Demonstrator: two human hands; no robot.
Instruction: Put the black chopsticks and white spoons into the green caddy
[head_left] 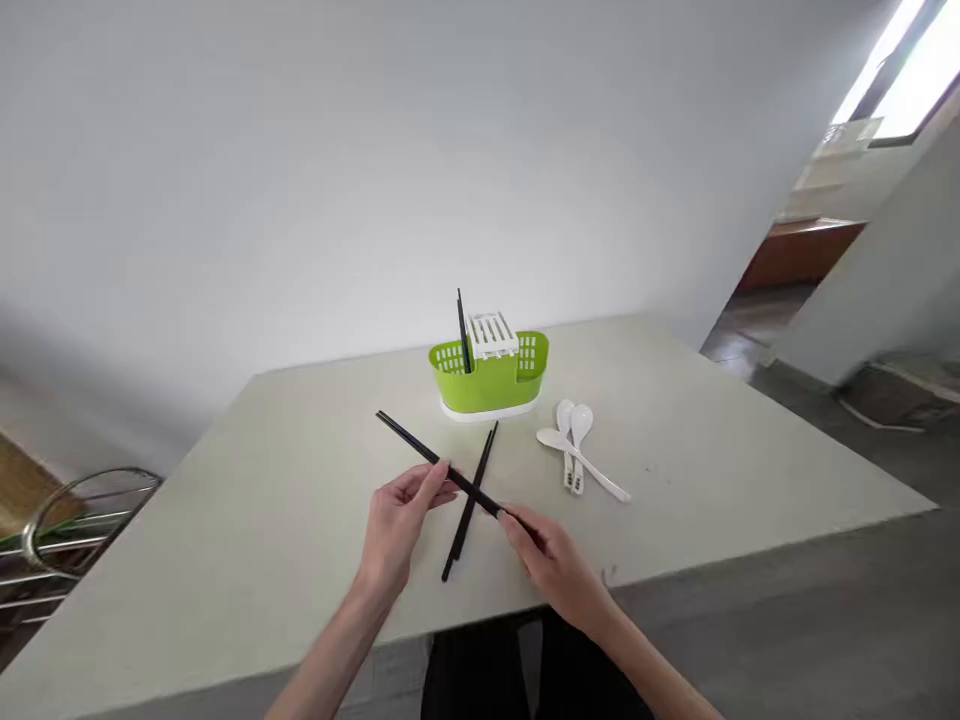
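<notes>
There is one single view, and it is taken from the head of the person. The camera faces forward and down, over the worktop (300, 480) and toward the green cutlery basket (491, 387), which stands near the centre of the view. It sits higher than this basket and on its near side. The left hand (399, 512) and the right hand (553, 562), in front of the basket, are closer to the lens than the basket is. The pale wall (360, 190) behind the basket fills the upper part. The view is wide, reaching a metal rack (31, 545) well left of the basket and a window (911, 85) far to its right.
</notes>
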